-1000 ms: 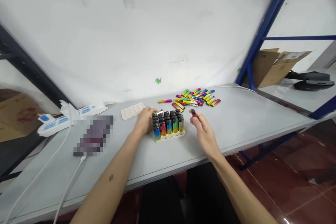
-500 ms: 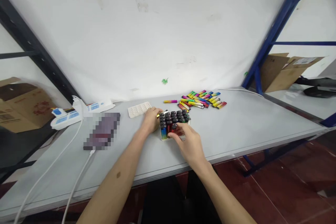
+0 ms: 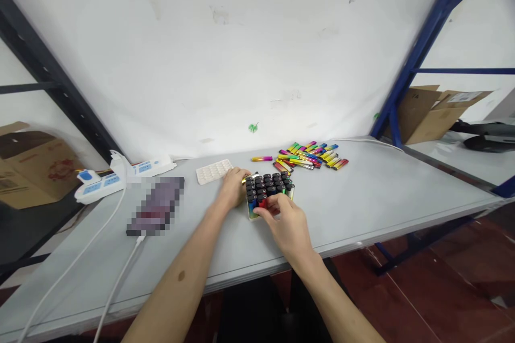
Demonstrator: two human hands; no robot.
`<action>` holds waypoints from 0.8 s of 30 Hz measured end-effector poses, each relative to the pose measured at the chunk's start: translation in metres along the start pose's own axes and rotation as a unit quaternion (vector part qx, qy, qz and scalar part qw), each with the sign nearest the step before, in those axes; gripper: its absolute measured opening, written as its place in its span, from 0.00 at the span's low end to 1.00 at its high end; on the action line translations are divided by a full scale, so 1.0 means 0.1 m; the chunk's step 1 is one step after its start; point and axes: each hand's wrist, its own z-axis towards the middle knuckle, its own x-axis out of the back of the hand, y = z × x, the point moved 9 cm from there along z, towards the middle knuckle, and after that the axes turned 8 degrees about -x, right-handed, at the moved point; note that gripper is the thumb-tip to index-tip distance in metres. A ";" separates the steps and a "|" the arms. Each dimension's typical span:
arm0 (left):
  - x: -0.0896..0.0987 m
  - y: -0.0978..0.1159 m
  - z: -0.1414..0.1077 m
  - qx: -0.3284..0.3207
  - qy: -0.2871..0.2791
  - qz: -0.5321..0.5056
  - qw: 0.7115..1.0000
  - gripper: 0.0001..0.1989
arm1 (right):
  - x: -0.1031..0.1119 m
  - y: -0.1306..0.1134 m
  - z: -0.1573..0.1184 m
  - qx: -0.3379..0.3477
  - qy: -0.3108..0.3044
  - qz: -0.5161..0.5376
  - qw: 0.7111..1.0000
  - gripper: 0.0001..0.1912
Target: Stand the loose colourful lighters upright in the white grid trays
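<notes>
Upright lighters with black tops (image 3: 270,181) stand packed in rows in a pale holder (image 3: 252,218). My right hand (image 3: 287,220) is at the front of the rows, thumb and fingers pinched on a red lighter (image 3: 262,202). That lighter stands beside a blue one (image 3: 252,208) at the front left corner; its lower part is hidden by my thumb. My left hand (image 3: 233,187) is closed at the back left of the holder. A gold lighter (image 3: 246,178) pokes out from its fingertips, partly hidden.
A heap of colourful lighters (image 3: 309,156) lies behind to the right, with a single yellow-purple lighter (image 3: 261,158) apart from it. A white dimpled tray (image 3: 214,171) lies behind my left hand. Left are a pixelated dark device (image 3: 156,206), cables and a power strip (image 3: 104,185).
My right hand has lowered the red lighter into the front row, next to the blue one. My left hand has stayed at the holder's back left. The view has shifted slightly.
</notes>
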 end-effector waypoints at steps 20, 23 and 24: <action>0.01 0.00 0.04 -0.015 0.018 -0.043 0.999 0.13 | 0.51 0.60 1.33 0.001 -0.069 -0.202 0.977 0.15; 0.02 0.00 0.04 -0.010 0.022 -0.058 0.998 0.13 | 0.22 0.71 1.34 0.008 -0.143 -0.278 0.950 0.13; 0.02 0.01 0.04 -0.010 0.023 -0.063 0.998 0.13 | 0.17 0.74 1.31 0.006 -0.148 -0.300 0.942 0.14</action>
